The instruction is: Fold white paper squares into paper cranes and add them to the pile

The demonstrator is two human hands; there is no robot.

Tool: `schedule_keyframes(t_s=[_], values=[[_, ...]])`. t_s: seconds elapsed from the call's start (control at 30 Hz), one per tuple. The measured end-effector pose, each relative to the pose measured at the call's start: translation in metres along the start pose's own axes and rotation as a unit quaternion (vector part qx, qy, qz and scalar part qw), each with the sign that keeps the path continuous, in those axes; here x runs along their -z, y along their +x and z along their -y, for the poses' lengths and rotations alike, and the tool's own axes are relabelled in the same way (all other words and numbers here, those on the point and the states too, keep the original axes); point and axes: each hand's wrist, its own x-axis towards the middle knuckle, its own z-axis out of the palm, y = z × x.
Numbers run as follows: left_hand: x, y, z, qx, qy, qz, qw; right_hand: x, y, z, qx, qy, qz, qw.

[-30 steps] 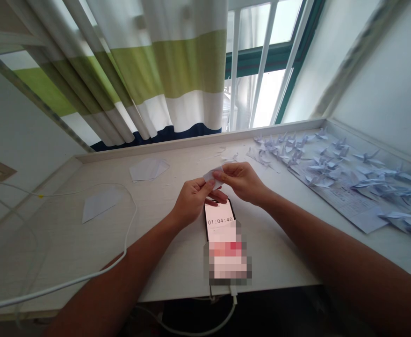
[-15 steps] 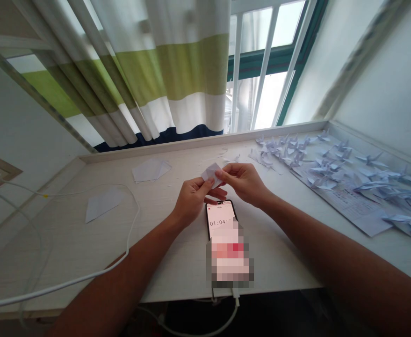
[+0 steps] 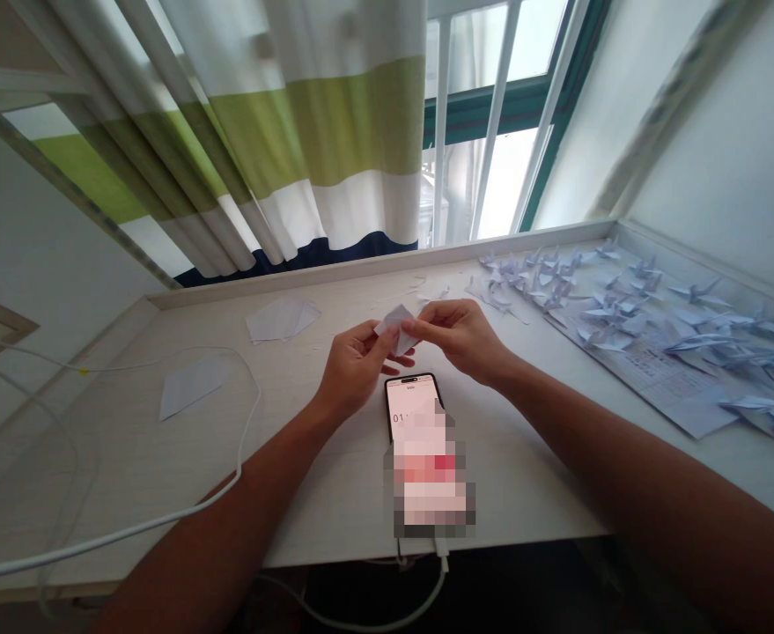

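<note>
A small folded piece of white paper point(image 3: 394, 319) is held up between my two hands, just beyond the top of the phone. My left hand point(image 3: 357, 361) pinches its lower left side, thumb on the near face and other fingers behind. My right hand point(image 3: 456, 335) grips its right edge between thumb and forefinger, the thumb tips close together. Below the hands, a phone point(image 3: 419, 396) lies face up on the white desk point(image 3: 320, 493), its screen lit and partly pixelated. The paper's far side is hidden from me.
Many folded paper cranes point(image 3: 608, 304) cover the desk's right side, some on a printed sheet point(image 3: 664, 387). Paper sheets point(image 3: 281, 319) and another sheet point(image 3: 195, 386) lie to the left. A white cable point(image 3: 254, 414) loops across the left. Behind are a curtain point(image 3: 353, 132) and barred window.
Both hands stay on the folded paper, which has tilted slightly, and the left fingers have shifted a little. The whole view has moved slightly.
</note>
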Motion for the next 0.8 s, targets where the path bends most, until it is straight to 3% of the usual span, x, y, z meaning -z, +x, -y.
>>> schedule_keyframes(t_s=[0.3, 0.8], values=[[0.001, 0.001, -0.005, -0.015, -0.016, -0.015, 1.000, -0.001, -0.001, 0.000, -0.003, 0.016, 0.024, 1.000], [0.009, 0.003, -0.006, 0.027, -0.052, 0.053, 0.997, 0.001, 0.001, -0.002, -0.021, 0.020, 0.014, 0.999]])
